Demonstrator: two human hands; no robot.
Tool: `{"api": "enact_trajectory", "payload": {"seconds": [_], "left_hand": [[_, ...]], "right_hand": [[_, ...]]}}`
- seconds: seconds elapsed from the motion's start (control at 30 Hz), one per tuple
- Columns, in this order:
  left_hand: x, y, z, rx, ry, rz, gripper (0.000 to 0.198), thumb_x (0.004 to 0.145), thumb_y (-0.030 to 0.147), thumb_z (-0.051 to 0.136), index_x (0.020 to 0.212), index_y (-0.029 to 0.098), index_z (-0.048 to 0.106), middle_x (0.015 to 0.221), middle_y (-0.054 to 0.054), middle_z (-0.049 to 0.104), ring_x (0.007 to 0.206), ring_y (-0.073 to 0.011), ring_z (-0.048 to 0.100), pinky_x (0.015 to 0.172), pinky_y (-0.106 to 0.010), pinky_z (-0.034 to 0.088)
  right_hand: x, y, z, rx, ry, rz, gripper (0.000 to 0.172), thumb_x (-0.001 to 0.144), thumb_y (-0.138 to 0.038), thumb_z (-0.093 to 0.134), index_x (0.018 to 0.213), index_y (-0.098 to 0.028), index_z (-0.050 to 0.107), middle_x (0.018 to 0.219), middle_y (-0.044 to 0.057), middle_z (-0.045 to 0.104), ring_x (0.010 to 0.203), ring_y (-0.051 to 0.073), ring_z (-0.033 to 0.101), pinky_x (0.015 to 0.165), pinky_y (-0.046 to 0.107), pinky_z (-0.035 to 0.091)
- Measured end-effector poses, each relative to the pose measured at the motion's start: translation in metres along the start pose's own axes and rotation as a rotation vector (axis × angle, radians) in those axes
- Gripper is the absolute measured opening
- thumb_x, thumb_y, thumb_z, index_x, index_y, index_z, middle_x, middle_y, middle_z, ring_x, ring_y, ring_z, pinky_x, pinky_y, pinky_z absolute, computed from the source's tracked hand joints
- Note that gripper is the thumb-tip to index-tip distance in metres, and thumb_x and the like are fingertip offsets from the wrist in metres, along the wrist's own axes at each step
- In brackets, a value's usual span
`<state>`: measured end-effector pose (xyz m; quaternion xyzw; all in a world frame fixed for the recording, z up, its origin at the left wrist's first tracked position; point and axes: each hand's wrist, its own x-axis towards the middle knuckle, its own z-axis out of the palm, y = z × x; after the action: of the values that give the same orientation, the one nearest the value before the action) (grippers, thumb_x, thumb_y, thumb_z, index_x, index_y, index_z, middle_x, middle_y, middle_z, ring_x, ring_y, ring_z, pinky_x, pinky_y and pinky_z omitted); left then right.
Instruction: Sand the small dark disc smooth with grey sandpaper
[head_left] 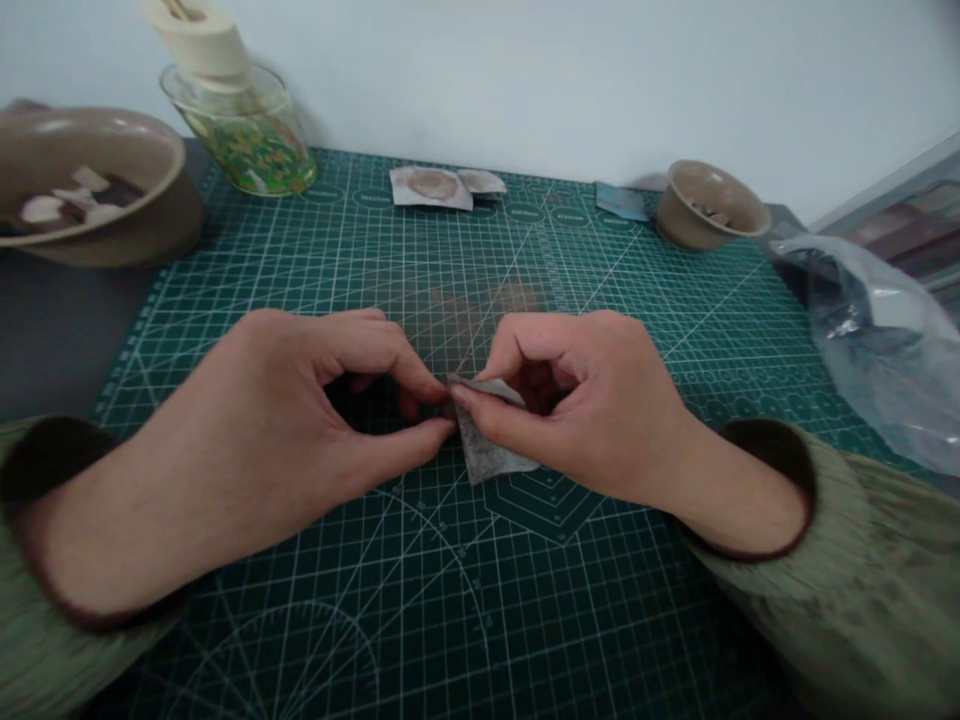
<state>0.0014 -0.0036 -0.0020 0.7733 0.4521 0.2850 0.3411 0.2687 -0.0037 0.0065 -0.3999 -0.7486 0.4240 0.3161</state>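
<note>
My right hand (pixel 577 400) is closed, pinching a small folded piece of grey sandpaper (pixel 491 455) between thumb and fingers. One grainy flap of it hangs down below the thumb. My left hand (pixel 322 400) meets it from the left, thumb and index fingertip closed at the sandpaper's left edge. Something small and dark seems to sit between those fingertips, but it is mostly hidden. Both hands are over the middle of a green cutting mat (pixel 420 600) printed with white grid lines. Brown dust (pixel 480 305) lies on the mat just beyond the fingers.
At the left stands a brown bowl (pixel 169 215) with pale and dark pieces in it. Behind it is a glass jar (pixel 259 150) with a cream-coloured top. Brown-smeared paper squares (pixel 431 187), a blue piece (pixel 621 200), a smaller bowl (pixel 686 215) and a clear plastic bag (pixel 877 340) lie around the edges.
</note>
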Motion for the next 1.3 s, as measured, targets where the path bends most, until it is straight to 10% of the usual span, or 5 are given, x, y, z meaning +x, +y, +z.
{"api": "enact_trajectory", "payload": {"seconds": [0.57, 0.77, 1.3], "left_hand": [[-0.005, -0.009, 0.019, -0.012, -0.073, -0.058, 0.027, 0.101, 0.06, 0.098, 0.111, 0.034, 0.1, 0.089, -0.002, 0.089, 0.099, -0.0304, 0.091, 0.081, -0.034, 0.074], [0.003, -0.003, 0.003, -0.019, -0.042, 0.023, 0.011, 0.101, 0.046, 0.099, 0.097, 0.036, 0.1, 0.094, 0.002, 0.091, 0.081, -0.0196, 0.082, 0.071, -0.031, 0.061], [0.005, -0.003, 0.005, -0.073, 0.008, 0.12, 0.014, 0.097, 0.025, 0.094, 0.095, 0.038, 0.1, 0.094, 0.011, 0.094, 0.084, -0.0094, 0.085, 0.076, -0.022, 0.06]], "right_hand": [[-0.001, -0.001, -0.006, 0.021, -0.067, -0.053, 0.042, 0.108, -0.02, 0.095, 0.081, -0.027, 0.065, 0.067, -0.009, 0.062, 0.062, 0.012, 0.062, 0.061, 0.027, 0.047], [0.002, -0.006, -0.018, 0.135, 0.336, 0.107, 0.058, 0.101, -0.051, 0.116, 0.077, -0.027, 0.068, 0.061, -0.007, 0.062, 0.05, 0.011, 0.049, 0.045, 0.029, 0.032], [0.001, -0.003, 0.0, 0.345, 0.039, 0.288, 0.053, 0.096, -0.039, 0.119, 0.08, -0.024, 0.07, 0.061, -0.007, 0.068, 0.045, 0.009, 0.056, 0.038, 0.02, 0.036]]}}
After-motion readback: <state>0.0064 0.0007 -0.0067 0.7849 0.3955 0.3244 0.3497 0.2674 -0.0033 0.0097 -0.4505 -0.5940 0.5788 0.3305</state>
